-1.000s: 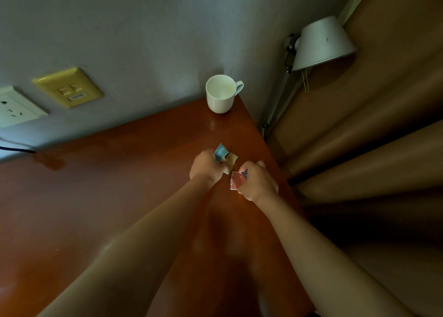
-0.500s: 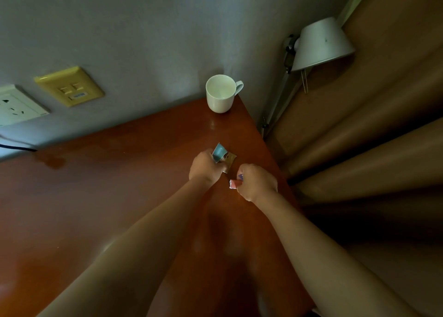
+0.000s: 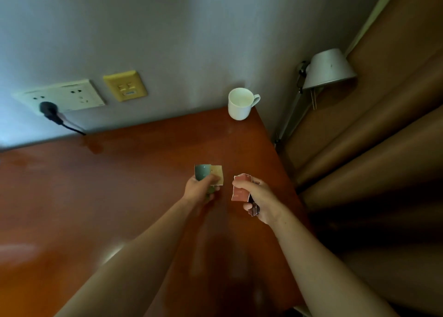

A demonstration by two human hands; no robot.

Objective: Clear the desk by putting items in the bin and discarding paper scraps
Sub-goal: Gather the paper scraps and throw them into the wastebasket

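My left hand (image 3: 200,189) pinches a teal paper scrap (image 3: 202,171) and a tan paper scrap (image 3: 217,174) above the reddish-brown desk (image 3: 107,197). My right hand (image 3: 260,198) grips a red paper scrap (image 3: 241,188), and a darker bit of paper pokes out under its fingers. The two hands are a short gap apart near the desk's right edge. No bin is in view.
A white mug (image 3: 241,104) stands at the desk's far right corner by the wall. A white lamp (image 3: 328,68) hangs right of the desk before brown curtains (image 3: 371,137). A wall socket with a black plug (image 3: 51,112) and a yellow switch plate (image 3: 125,85) are at the back left.
My hands have drawn apart, each with its scraps. The view has swung left and up, so the socket and plug now show and the red scrap is more exposed.
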